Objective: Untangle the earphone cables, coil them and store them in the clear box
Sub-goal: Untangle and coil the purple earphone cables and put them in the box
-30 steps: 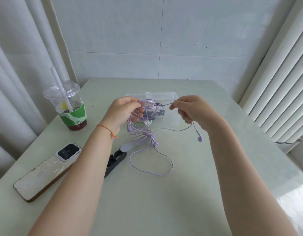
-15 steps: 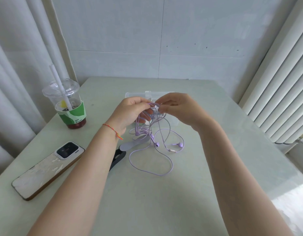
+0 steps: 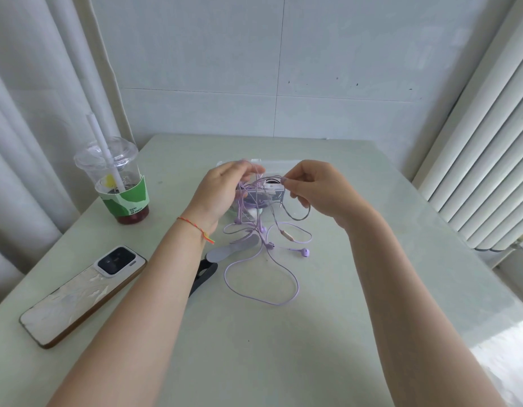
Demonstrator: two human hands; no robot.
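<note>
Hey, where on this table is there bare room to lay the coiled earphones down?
Bare: the pale green table right of the purple earphone cables, and the near edge between the forearms. Crowded: the left side, with the lidded plastic drink cup, white-backed phone and black clip.

Cup (image 3: 119, 183) and phone (image 3: 84, 292) crowd the table's (image 3: 371, 259) left side.

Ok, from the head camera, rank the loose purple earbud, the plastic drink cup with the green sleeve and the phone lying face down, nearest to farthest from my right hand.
1. Loose purple earbud: on the table just below the right hand, toward me.
2. Plastic drink cup with the green sleeve: far left, beyond the left hand.
3. Phone lying face down: near the table's left edge, farthest.
</note>
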